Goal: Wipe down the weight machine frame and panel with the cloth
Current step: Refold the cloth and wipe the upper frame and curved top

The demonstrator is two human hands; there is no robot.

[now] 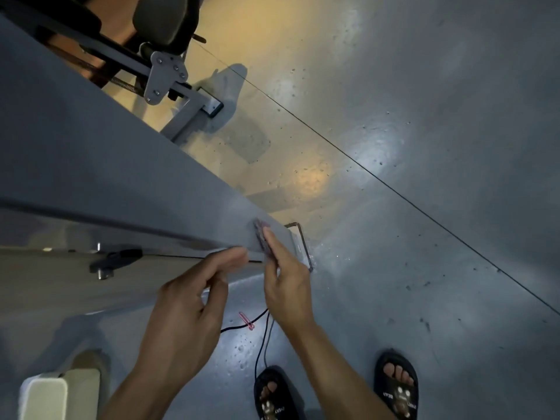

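We look down along the grey weight machine frame [127, 189], which runs from the upper left toward the floor near our feet. Our right hand [285, 280] presses a small folded cloth [262, 241], dark with a reddish tint, flat against the lower end of the frame beam; the fingers lie fairly straight along the cloth and the thumb sits beside it, so the grip reads as pressing rather than clenching. The picture is blurred there, and we cannot tell the cloth's pattern.

Our left hand [194, 301] is just beside the right, its fingers bent with the fingertips reaching the edge of the frame where a thin dark seam runs; whether it is pinching anything we cannot tell.

Below the beam, a paler panel [60, 283] carries a dark latch-like fitting with a metal bolt [113, 262]. At the top left sit a black padded roller [165, 21] and a grey bolted bracket plate [165, 77]. A pink paper clip [247, 321] lies on the glossy grey floor [424, 207] between our wrists, beside a thin black cable [260, 347]. Our feet in dark slide sandals [395, 386] stand at the bottom right, and a pale cream block [57, 392] shows at the bottom left.
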